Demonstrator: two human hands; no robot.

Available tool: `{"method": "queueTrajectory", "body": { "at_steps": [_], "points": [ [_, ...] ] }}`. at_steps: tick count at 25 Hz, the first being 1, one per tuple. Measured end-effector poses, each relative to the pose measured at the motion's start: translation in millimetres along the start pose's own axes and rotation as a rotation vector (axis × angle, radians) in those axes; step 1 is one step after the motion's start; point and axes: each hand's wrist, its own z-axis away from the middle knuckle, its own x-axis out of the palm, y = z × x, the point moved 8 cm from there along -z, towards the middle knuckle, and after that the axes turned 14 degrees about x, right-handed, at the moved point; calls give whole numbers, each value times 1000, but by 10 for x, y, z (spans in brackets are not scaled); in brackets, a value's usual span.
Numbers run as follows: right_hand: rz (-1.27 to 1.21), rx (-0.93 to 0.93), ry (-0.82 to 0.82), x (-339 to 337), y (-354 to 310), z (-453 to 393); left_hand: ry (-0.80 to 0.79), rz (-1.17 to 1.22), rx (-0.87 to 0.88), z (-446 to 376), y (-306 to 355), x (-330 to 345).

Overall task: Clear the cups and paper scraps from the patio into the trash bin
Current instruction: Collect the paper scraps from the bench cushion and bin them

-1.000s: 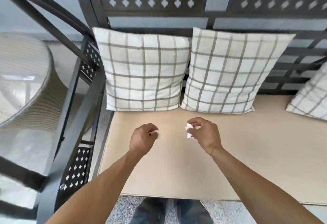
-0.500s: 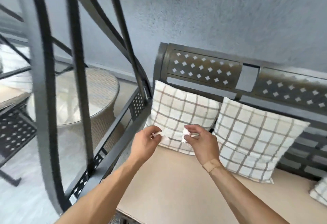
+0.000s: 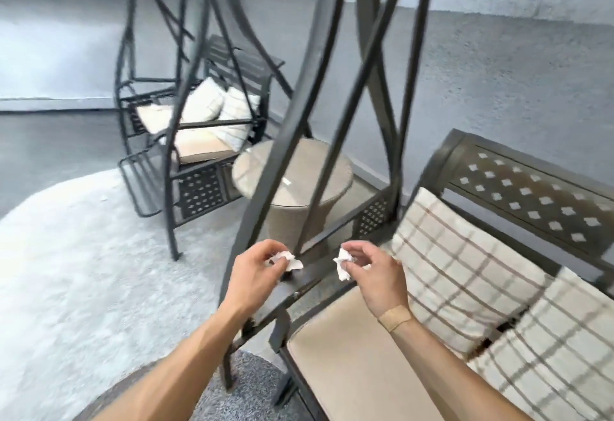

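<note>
My left hand (image 3: 254,272) pinches a crumpled white paper scrap (image 3: 288,260) between thumb and fingers, above the dark metal armrest of the swing bench. My right hand (image 3: 372,271) pinches a second crumpled white paper scrap (image 3: 343,262), held over the left end of the beige seat cushion (image 3: 352,360). The two hands are side by side, a short gap apart. No cup and no trash bin is in view.
Dark metal frame bars (image 3: 292,128) cross right in front of me. Two plaid pillows (image 3: 458,271) lean on the bench back. A round wicker table (image 3: 299,184) stands beyond the armrest, and a second swing bench (image 3: 196,141) behind it. A pale shaggy rug (image 3: 83,271) covers the floor at left.
My view has swung left and up, from the seat cushion to the bench's left end and the patio beyond. Both hands have kept hold of their paper scraps.
</note>
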Motion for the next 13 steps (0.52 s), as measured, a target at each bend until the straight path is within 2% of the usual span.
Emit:
{"method": "queueTrajectory", "body": {
  "at_steps": [7, 13],
  "points": [
    [146, -316, -360, 1874, -1318, 713, 402, -186, -220, 1084, -673, -2226],
    [135, -527, -586, 3312, -2380, 1606, 648, -317, -341, 2077, -1103, -3835]
  ]
}}
